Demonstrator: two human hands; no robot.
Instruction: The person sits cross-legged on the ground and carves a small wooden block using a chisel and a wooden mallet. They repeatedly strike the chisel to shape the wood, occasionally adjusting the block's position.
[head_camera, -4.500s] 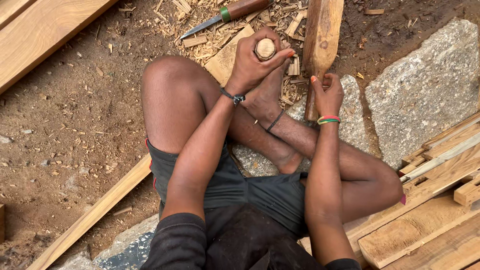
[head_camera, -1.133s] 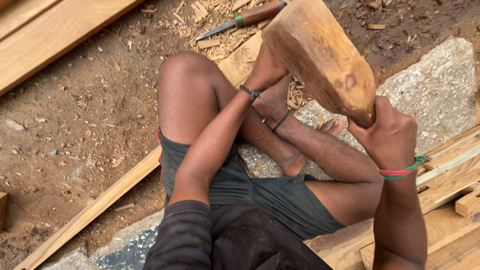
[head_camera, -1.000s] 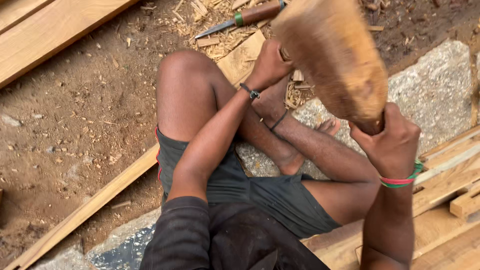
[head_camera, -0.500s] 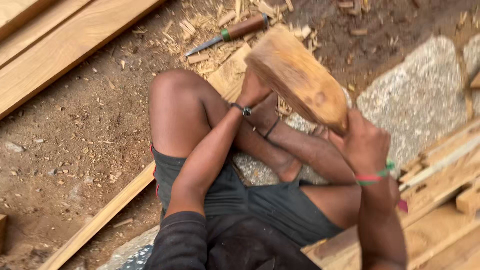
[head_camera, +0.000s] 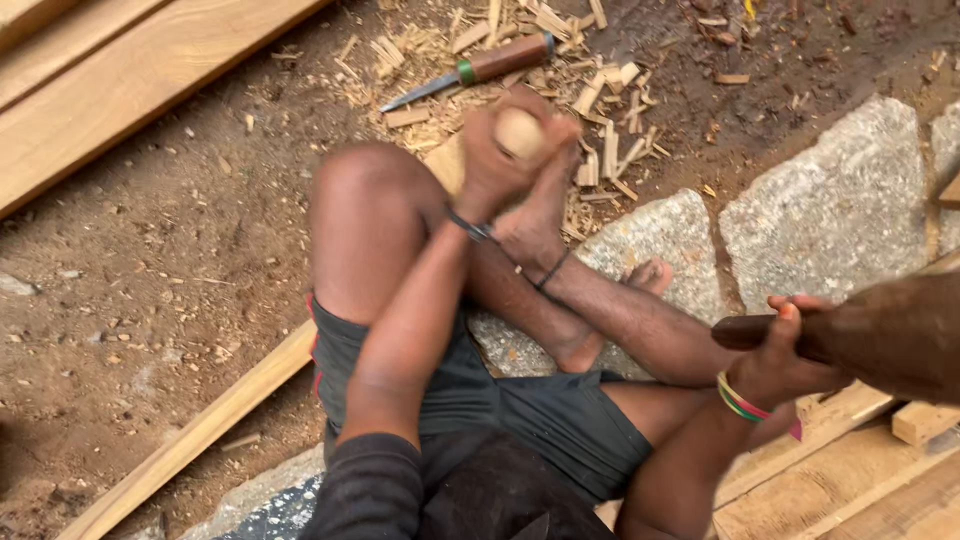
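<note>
My left hand (head_camera: 500, 160) is clenched round the rounded wooden butt of a chisel handle (head_camera: 522, 128), held upright over a pale wooden piece (head_camera: 447, 162) that my foot (head_camera: 540, 225) presses on. My right hand (head_camera: 785, 350), with coloured bands at the wrist, grips the handle of a heavy wooden mallet (head_camera: 885, 335). The mallet is down at the right, level with my knee and well away from the chisel. The chisel's blade is hidden behind my hand.
A second chisel (head_camera: 475, 70) with a brown handle and green ring lies among wood chips (head_camera: 600, 150) on the dirt. Long planks (head_camera: 150, 90) lie at top left, a thin batten (head_camera: 200, 430) runs under my leg, and stone slabs (head_camera: 820, 210) and stacked timber (head_camera: 850, 480) fill the right.
The mallet, raised over the chisel a second ago, has swung down and out to the right. My left hand stays on the chisel handle.
</note>
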